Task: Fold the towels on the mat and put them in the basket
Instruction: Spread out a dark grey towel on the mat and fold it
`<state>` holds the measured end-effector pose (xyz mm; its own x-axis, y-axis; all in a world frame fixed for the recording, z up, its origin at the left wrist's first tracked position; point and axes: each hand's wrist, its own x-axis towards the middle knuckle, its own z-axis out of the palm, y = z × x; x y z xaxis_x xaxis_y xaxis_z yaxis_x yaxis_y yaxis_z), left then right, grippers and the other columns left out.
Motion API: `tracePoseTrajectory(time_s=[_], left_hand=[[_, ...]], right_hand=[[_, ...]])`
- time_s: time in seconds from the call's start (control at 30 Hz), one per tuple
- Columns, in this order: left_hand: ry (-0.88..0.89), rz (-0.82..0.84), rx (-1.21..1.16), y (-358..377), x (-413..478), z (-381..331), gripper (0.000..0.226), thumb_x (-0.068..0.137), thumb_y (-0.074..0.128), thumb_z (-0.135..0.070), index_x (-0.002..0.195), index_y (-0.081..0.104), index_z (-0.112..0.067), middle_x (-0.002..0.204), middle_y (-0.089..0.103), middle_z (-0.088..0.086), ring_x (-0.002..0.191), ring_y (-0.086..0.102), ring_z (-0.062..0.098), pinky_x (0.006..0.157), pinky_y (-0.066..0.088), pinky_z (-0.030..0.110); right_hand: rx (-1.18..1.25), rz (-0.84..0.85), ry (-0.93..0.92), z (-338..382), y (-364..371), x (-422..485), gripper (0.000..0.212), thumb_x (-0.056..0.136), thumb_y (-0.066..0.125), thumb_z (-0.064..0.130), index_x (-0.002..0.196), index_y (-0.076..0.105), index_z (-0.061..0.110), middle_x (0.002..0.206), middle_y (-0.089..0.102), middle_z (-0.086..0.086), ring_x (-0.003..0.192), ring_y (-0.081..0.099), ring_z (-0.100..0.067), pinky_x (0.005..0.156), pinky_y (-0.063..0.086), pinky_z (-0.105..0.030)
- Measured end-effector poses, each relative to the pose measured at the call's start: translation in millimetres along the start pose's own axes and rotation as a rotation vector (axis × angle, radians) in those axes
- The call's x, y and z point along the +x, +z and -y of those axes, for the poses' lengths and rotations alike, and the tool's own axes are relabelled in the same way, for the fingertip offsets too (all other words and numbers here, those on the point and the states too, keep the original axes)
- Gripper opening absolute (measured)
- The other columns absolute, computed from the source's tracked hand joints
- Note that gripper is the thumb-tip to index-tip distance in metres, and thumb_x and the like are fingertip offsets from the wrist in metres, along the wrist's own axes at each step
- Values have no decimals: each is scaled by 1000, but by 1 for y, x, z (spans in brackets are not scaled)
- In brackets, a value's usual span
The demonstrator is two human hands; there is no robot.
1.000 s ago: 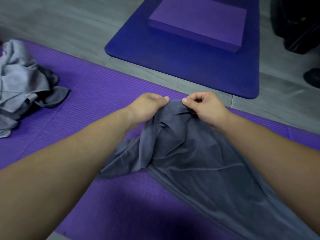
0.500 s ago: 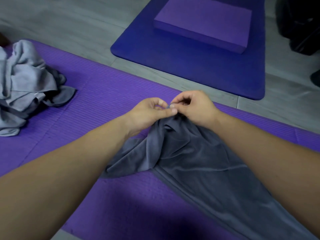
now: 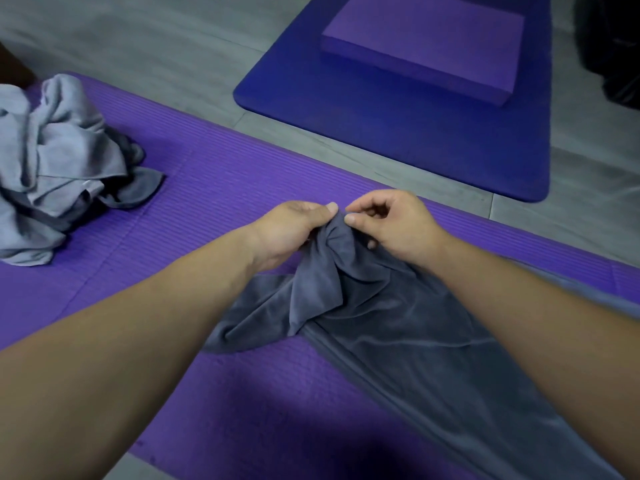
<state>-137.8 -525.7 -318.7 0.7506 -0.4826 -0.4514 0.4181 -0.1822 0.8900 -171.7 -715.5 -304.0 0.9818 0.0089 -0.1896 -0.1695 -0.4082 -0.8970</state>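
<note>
A dark grey towel (image 3: 398, 327) lies crumpled on the purple mat (image 3: 214, 188), trailing toward the bottom right. My left hand (image 3: 294, 230) grips its bunched far end between thumb and fingers. My right hand (image 3: 391, 223) is right beside it, fingers curled, pinching the same bunched edge. A heap of light grey and dark grey towels (image 3: 52, 168) sits at the mat's left end. No basket is in view.
Beyond the purple mat a dark blue mat (image 3: 415, 133) lies on the grey floor, with a purple foam block (image 3: 422, 43) on it. A dark object (image 3: 613, 46) stands at the top right corner.
My hands have drawn close together at the towel's far end, bunching the cloth between them. The view has shifted slightly, so the towel heap sits further right.
</note>
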Motion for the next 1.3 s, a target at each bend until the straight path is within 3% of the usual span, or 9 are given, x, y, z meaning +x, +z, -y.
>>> tracePoseTrajectory(time_s=[0.13, 0.27, 0.47, 0.73, 0.83, 0.93, 1.0, 1.1, 1.3], left_hand=[[39, -28, 41, -1, 1, -3, 31, 107, 51, -23, 94, 72, -5, 83, 75, 2, 74, 69, 9, 71, 53, 24], [-37, 53, -69, -2, 2, -4, 36, 91, 74, -40, 99, 70, -6, 102, 75, 12, 94, 72, 25, 91, 56, 38], [-71, 51, -57, -9, 2, -2, 20, 85, 77, -27, 73, 65, -17, 73, 68, 2, 63, 62, 14, 64, 48, 26], [-128, 5, -183, -19, -2, -3, 31, 99, 64, -23, 115, 68, 3, 108, 73, 21, 93, 72, 29, 85, 61, 36], [-151, 8, -276, -24, -3, -2, 40, 102, 59, -30, 124, 64, 2, 123, 69, 23, 110, 69, 33, 92, 59, 37], [-176, 26, -231, -31, -5, -4, 35, 101, 55, -41, 115, 70, -12, 117, 71, 17, 105, 63, 32, 92, 51, 35], [-191, 70, -209, -36, -6, -5, 34, 97, 54, -49, 103, 72, -21, 107, 71, 12, 94, 57, 31, 88, 43, 38], [-185, 127, -264, -46, -7, -2, 36, 88, 62, -52, 104, 65, -20, 106, 73, 8, 86, 68, 20, 79, 53, 34], [-102, 107, -213, -56, -12, 13, 26, 74, 80, -27, 90, 64, -14, 86, 71, 5, 83, 67, 18, 78, 54, 32]], right_hand=[[40, -25, 52, 2, -3, 4, 10, 91, 74, 16, 83, 71, 11, 72, 66, -4, 58, 60, -9, 60, 52, -20], [-39, -6, 27, 4, -7, 7, 10, 89, 77, 24, 81, 75, 18, 73, 69, 4, 65, 60, -5, 66, 50, -18], [-95, -76, 29, 5, -6, 15, 15, 89, 76, 28, 76, 73, 22, 72, 70, 6, 64, 59, -2, 66, 51, -19], [-147, -157, -8, 2, 6, 14, 12, 89, 76, 31, 82, 73, 23, 79, 70, 14, 74, 62, 5, 75, 47, -17], [-155, -160, -69, 4, 14, 8, 19, 86, 79, 32, 101, 71, 24, 99, 70, 16, 96, 63, 1, 88, 46, -14], [-145, -59, -116, 6, 27, 7, 33, 82, 83, 32, 110, 66, 28, 109, 68, 16, 105, 63, 0, 94, 47, -15], [-136, -18, -138, 8, 34, 12, 33, 80, 84, 29, 108, 68, 27, 105, 70, 14, 101, 65, 1, 93, 50, -18], [-161, -3, -117, 14, 33, 23, 14, 82, 83, 24, 93, 74, 24, 87, 73, 10, 81, 66, 0, 81, 53, -21], [-180, -43, -31, 15, 36, 33, 15, 86, 79, 22, 75, 71, 26, 72, 68, 9, 63, 56, 1, 67, 49, -18]])
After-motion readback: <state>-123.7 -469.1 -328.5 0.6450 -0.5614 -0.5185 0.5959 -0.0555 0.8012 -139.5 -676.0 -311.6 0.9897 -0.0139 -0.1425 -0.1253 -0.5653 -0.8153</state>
